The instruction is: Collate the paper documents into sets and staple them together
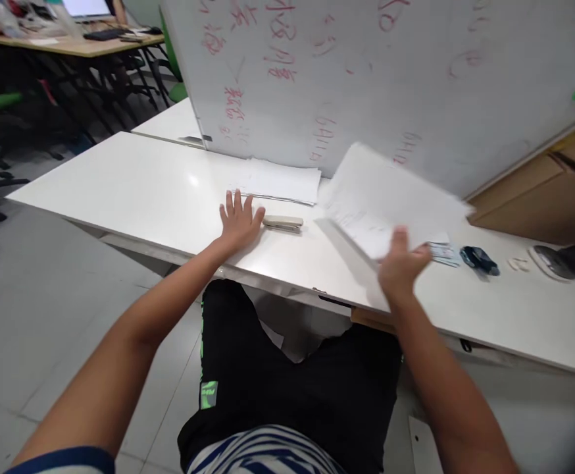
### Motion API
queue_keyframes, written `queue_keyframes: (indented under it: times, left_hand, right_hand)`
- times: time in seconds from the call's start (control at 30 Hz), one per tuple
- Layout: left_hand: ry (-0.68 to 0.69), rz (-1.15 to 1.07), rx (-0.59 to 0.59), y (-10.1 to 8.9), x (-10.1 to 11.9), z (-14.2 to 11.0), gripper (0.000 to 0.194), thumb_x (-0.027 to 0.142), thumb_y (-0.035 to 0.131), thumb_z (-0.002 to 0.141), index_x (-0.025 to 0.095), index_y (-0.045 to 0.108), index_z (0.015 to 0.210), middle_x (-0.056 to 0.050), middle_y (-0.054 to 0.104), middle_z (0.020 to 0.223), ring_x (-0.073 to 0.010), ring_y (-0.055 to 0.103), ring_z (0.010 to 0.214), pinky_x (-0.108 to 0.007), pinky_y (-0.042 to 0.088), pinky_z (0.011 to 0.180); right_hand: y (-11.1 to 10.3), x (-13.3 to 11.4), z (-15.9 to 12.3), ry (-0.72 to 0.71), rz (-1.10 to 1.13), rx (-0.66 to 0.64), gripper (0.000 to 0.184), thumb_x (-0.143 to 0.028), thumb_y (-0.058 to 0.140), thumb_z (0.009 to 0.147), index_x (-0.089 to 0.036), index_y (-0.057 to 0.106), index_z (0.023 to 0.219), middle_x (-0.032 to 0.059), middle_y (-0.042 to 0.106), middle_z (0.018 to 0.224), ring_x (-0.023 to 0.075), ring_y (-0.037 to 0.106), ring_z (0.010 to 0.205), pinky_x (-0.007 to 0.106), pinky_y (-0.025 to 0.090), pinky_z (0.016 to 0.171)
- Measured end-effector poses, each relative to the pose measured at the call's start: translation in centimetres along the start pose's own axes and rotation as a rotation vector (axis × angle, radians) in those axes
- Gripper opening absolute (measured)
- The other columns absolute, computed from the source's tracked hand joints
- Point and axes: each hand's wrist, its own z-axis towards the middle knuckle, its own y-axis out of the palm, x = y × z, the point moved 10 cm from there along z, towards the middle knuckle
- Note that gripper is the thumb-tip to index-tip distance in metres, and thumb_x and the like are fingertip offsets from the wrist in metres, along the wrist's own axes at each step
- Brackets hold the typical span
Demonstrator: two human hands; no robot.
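Observation:
My left hand (239,224) lies with fingers spread on the white table, just left of a light-coloured stapler (283,223). Behind these, against the whiteboard, rests a stack of paper (277,180). My right hand (402,263) grips a white sheaf of paper (391,197) by its near edge, thumb on top. The sheaf is tilted above the table and blurred by motion; how many sheets it has I cannot tell. Partly covered by it, some printed cards or slips (444,253) lie to the right of that hand.
A whiteboard (277,99) with red writing stands along the table's back. On the right are a dark blue object (479,260), small white pieces (518,264), a dark round-based item (552,262) and a cardboard box (539,191). Another desk (75,46) stands at the far left.

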Motion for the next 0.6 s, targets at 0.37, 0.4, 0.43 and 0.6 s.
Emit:
queue_keyframes:
  times: [0.37,0.4,0.43,0.6]
  left_hand:
    - [-0.018,0.061,-0.189,2.6,-1.9,-0.6,0.073,0.065,0.009,0.091,0.026,0.016,0.153,-0.006,0.009,0.162,-0.0285,-0.001,0.148,-0.057,-0.002,0.117]
    - [-0.017,0.059,-0.183,2.5,-2.0,-0.6,0.072,0.066,0.011,0.091,0.029,0.016,0.152,-0.003,0.009,0.162,-0.0285,-0.001,0.148,-0.057,-0.002,0.117]
    - [-0.016,0.054,-0.178,2.5,-2.1,-0.6,0.071,0.067,0.013,0.09,0.032,0.016,0.152,-0.002,0.01,0.162,-0.0284,-0.001,0.148,-0.057,-0.002,0.117]
    - [-0.015,0.037,-0.172,2.7,-2.2,-0.8,0.073,0.07,0.012,0.088,0.035,0.015,0.152,0.001,0.011,0.162,-0.027,-0.002,0.148,-0.055,-0.004,0.118]
  right_hand:
    - [23.8,0.1,6.3,0.263,0.042,-0.583,0.026,-0.039,0.061,0.083,-0.02,0.05,0.096,0.0063,0.059,0.088,0.0179,0.06,0.076,0.025,0.044,0.048]
    - [25.7,0.4,5.9,0.23,0.016,-0.622,0.028,-0.043,0.06,0.082,-0.02,0.052,0.096,0.0069,0.06,0.088,0.0198,0.06,0.077,0.027,0.045,0.049]
    - [27.4,0.7,5.4,0.196,0.003,-0.654,0.03,-0.047,0.06,0.082,-0.021,0.053,0.096,0.0074,0.06,0.087,0.0215,0.06,0.079,0.029,0.047,0.05]
    - [31.3,2.7,5.1,0.144,-0.011,-0.692,0.038,-0.053,0.06,0.079,-0.02,0.057,0.097,0.0061,0.058,0.082,0.0224,0.059,0.079,0.032,0.048,0.052]
